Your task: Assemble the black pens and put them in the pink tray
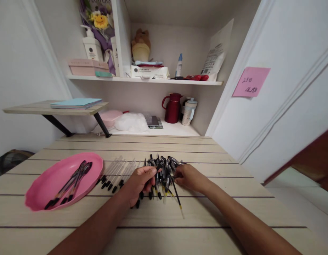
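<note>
A heap of black pen caps and pen parts (165, 169) lies on the wooden table (180, 216). My left hand (139, 182) is closed around a pen part at the heap's left edge. My right hand (189, 177) rests on the heap's right side with its fingers curled into the parts; what they grip is hidden. A row of clear pens with black tips (116, 174) lies just left of my left hand. Further left stands a pink oval tray (47, 184) with a few assembled black pens (73, 182) in it.
A small raised shelf (55, 109) with a teal notebook stands at the table's back left. Behind the table, wall shelves hold a red jug (172, 108), a cup, bottles and boxes. A pink sticky note (251, 81) hangs on the white wall at right.
</note>
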Available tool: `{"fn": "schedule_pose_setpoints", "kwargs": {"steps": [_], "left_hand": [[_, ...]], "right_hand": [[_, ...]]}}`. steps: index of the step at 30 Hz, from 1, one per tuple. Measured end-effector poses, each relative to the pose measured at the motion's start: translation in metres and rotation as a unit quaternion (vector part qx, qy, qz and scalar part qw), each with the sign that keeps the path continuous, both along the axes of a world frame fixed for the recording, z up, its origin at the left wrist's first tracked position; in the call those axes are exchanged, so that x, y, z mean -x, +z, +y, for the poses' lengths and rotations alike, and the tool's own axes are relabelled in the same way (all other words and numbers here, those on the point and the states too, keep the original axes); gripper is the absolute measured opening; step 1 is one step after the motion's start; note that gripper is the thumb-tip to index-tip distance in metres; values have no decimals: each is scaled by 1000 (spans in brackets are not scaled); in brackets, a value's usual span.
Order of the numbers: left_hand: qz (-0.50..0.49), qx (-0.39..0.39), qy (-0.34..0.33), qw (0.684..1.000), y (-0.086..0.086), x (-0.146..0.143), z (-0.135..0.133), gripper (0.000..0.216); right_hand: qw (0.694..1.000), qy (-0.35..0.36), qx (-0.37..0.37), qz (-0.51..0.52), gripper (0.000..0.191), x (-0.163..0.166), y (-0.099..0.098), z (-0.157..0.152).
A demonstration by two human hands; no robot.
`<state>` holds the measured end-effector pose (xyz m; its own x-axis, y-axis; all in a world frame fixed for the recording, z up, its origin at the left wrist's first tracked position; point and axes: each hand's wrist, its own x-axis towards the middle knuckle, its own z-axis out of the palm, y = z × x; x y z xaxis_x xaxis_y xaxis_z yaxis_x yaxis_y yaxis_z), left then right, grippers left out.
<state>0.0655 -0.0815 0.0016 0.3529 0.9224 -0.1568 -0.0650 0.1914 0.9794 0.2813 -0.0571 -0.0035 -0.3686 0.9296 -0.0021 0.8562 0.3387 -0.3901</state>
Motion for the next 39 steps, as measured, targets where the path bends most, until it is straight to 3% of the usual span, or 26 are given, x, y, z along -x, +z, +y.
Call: {"fn": "schedule_pose_setpoints", "kwargs": {"steps": [5, 10, 13, 17, 22, 26, 33, 39], "left_hand": [[2, -8, -9, 1000, -1, 0, 0, 35], [24, -15, -28, 999, 0, -3, -1, 33], [41, -15, -33, 998, 3, -4, -3, 33], [55, -12, -28, 998, 6, -6, -6, 36], [65, -22, -27, 997, 5, -6, -6, 37], [72, -29, -29, 997, 4, -6, -6, 36], [84, -38, -26, 995, 4, -8, -6, 34], [72, -34, -31, 996, 3, -7, -6, 35]], "right_hand": [[998, -20, 1, 52, 14, -6, 4, 3], [974, -70, 44, 210, 20, -12, 4, 9], [928, -102, 109, 341, 16, -7, 6, 7], [836, -92, 164, 515, 19, 7, 15, -3], [768, -64, 177, 612, 27, 17, 22, -11], [762, -55, 169, 623, 25, 19, 21, -14], [788, -28, 170, 592, 22, 27, 18, -19], [790, -38, 162, 591, 26, 30, 15, -20]]}}
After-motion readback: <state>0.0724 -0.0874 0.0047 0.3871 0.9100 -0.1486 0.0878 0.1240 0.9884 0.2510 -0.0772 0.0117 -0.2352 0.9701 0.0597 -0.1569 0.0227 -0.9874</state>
